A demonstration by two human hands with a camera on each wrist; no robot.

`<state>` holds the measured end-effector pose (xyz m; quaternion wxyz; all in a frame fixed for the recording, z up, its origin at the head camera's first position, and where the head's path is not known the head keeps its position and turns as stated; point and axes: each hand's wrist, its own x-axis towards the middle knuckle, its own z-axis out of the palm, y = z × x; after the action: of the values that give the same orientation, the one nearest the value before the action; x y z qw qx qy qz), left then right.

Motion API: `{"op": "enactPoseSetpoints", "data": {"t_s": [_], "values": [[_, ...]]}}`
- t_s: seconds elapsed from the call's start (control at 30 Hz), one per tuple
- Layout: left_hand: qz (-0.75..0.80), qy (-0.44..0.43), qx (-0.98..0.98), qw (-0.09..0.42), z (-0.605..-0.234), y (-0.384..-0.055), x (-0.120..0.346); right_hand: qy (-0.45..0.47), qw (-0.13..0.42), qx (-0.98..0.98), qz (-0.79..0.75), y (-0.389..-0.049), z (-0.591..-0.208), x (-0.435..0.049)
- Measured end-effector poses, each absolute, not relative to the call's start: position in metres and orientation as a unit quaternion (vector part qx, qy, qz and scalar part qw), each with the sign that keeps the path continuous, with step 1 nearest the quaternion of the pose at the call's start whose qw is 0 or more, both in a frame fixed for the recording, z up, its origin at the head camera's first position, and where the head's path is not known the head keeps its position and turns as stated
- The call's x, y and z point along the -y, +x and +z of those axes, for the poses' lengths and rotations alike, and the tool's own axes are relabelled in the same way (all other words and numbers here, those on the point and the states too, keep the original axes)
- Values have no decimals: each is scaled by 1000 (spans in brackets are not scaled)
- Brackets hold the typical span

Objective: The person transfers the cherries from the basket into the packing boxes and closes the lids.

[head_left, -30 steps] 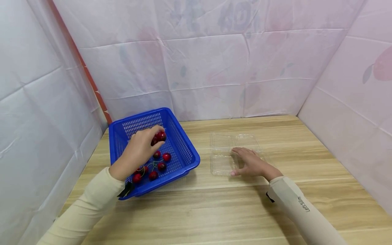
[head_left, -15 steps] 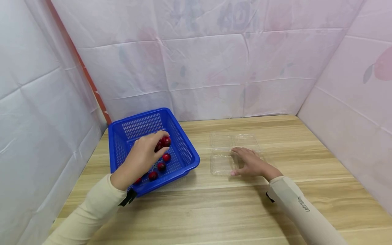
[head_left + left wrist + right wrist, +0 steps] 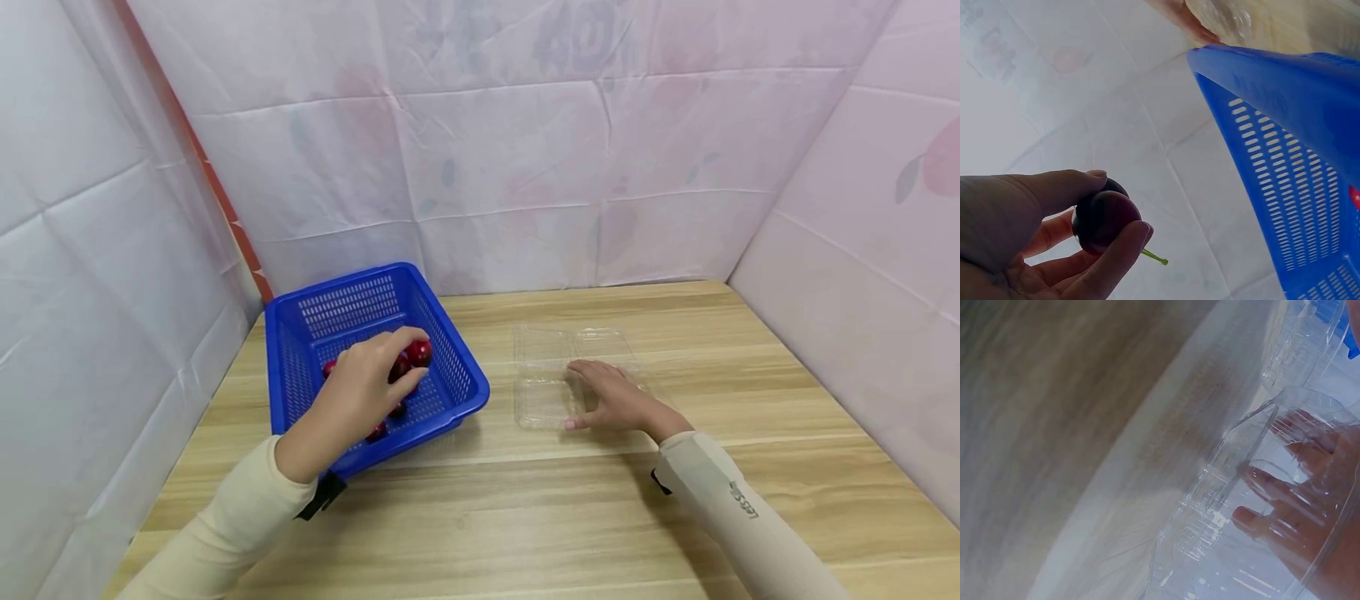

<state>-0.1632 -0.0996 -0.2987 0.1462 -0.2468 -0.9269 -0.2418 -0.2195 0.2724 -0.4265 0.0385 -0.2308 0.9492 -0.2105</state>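
My left hand (image 3: 363, 371) pinches a pair of dark red cherries (image 3: 1109, 220) between thumb and fingers. A green stem (image 3: 1155, 257) sticks out below them in the left wrist view. In the head view this hand is over the blue plastic basket (image 3: 468, 404), hiding part of the inside. Several more cherries (image 3: 377, 432) lie on the basket floor. On the right, my right hand (image 3: 618, 400) rests with spread, relaxed fingers on a clear plastic clamshell box (image 3: 543, 404). Its fingers (image 3: 1272, 487) show through the clear plastic in the right wrist view.
Basket and box stand side by side on a wood-grain table (image 3: 480, 517), the basket on the left with raised slotted walls. Pale fabric sheets (image 3: 510, 167) enclose the back and both sides.
My left hand has moved right and slightly toward me over the basket, carrying the cherries. The right hand and the clear box have stayed in place.
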Motion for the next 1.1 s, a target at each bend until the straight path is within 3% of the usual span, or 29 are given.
{"op": "enactPoseSetpoints", "data": {"t_s": [0.8, 1.1], "values": [[-283, -283, 897, 188, -312, -149, 68, -235, 39, -947, -218, -220, -428, -275], [-292, -337, 872, 203, -328, -149, 65, -233, 42, -947, -217, -221, -426, -273]]}}
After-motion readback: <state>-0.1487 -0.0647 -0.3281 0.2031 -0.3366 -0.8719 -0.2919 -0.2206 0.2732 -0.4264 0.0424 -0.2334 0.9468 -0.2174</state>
